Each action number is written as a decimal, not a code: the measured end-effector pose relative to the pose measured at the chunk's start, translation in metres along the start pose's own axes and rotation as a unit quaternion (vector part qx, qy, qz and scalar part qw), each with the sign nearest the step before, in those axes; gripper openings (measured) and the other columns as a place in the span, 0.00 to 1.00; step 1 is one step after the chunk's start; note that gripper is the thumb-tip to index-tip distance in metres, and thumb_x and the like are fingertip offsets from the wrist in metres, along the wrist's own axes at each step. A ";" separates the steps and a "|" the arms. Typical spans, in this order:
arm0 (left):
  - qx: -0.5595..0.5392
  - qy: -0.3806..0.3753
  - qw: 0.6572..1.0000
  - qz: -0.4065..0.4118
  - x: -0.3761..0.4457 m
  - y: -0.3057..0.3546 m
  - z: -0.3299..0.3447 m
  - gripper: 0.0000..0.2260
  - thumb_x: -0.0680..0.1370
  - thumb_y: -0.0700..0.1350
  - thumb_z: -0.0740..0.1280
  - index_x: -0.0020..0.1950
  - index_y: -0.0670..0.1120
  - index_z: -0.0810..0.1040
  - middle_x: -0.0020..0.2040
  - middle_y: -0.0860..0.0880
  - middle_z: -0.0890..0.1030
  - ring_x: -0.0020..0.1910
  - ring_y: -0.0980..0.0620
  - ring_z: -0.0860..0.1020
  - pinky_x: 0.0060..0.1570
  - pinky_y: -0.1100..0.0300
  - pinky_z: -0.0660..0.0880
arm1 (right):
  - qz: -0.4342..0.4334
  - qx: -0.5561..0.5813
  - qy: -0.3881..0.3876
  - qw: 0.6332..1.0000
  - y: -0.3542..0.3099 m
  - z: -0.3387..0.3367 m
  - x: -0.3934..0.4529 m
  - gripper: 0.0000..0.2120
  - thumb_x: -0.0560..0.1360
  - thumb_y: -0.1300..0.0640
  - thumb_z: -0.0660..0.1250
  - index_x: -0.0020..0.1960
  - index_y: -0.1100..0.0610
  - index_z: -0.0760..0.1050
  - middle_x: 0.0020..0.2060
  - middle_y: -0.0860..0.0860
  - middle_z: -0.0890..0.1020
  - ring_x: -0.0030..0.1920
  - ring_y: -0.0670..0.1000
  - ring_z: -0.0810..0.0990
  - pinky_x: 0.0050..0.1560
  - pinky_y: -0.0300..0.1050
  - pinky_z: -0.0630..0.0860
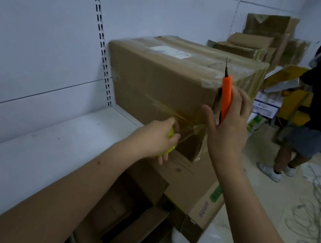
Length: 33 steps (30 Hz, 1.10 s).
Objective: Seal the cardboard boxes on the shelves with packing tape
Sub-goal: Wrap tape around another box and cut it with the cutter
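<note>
Big box (162, 83): matt brown cardboard, creased, glossy clear tape strips (179, 118) on it, white paper label on top. Knife (225, 96) beside box corner: smooth orange plastic, dark metal blade. Shelf (44, 143) under box: smooth white painted metal.

tape roll (169, 144) mostly hidden (left hand (155, 139)), label (168, 51) blurred

We saw a dim, bluish, flat-lit view; soft motion blur smeared everything, shadows were faint, and wide-angle distortion bent the wall (31, 34) lines near the edges.
</note>
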State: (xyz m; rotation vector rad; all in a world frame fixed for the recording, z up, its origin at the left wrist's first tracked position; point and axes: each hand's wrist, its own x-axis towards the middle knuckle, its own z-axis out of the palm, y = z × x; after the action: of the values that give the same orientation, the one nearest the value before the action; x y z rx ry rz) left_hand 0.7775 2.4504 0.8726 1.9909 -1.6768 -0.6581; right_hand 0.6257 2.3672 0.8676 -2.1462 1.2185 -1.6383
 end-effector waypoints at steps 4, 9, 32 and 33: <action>0.014 0.011 1.000 0.016 0.007 -0.004 -0.004 0.08 0.84 0.53 0.59 0.61 0.53 0.68 0.34 0.48 0.83 0.28 0.52 0.83 0.37 0.53 0.82 | 0.026 0.007 0.021 0.999 -0.009 -0.005 -0.053 0.22 0.82 0.44 0.52 0.68 0.56 0.67 0.48 0.49 0.72 0.33 0.43 0.68 0.30 0.33 0.60; -0.001 0.012 1.000 0.013 0.010 -0.009 -0.010 0.10 0.84 0.51 0.60 0.64 0.51 0.69 0.34 0.47 0.83 0.28 0.48 0.83 0.36 0.50 0.83 | 0.071 -0.121 -0.220 0.965 0.018 0.010 -0.109 0.14 0.82 0.51 0.56 0.66 0.53 0.62 0.38 0.46 0.74 0.30 0.49 0.73 0.27 0.44 0.70; -0.052 0.112 0.992 -0.023 -0.012 -0.043 -0.027 0.06 0.83 0.52 0.63 0.51 0.52 0.75 0.33 0.45 0.83 0.28 0.46 0.83 0.34 0.52 0.80 | 0.143 -0.038 -0.297 0.943 0.011 -0.011 -0.160 0.06 0.81 0.48 0.61 0.53 0.46 0.65 0.34 0.43 0.73 0.30 0.41 0.73 0.29 0.36 0.67; -0.066 0.119 0.991 -0.021 -0.012 -0.042 -0.026 0.06 0.83 0.52 0.63 0.50 0.51 0.75 0.33 0.45 0.83 0.28 0.45 0.83 0.33 0.53 0.79 | 0.136 -0.016 -0.231 0.963 0.011 -0.015 -0.146 0.07 0.80 0.47 0.63 0.51 0.47 0.66 0.33 0.44 0.72 0.29 0.41 0.72 0.28 0.35 0.64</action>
State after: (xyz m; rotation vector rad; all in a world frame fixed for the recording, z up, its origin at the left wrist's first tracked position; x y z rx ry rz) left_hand 0.8239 2.4701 0.8679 1.9318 -1.4180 -0.5098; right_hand 0.5991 2.4656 0.7618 -2.0981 1.3132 -0.9430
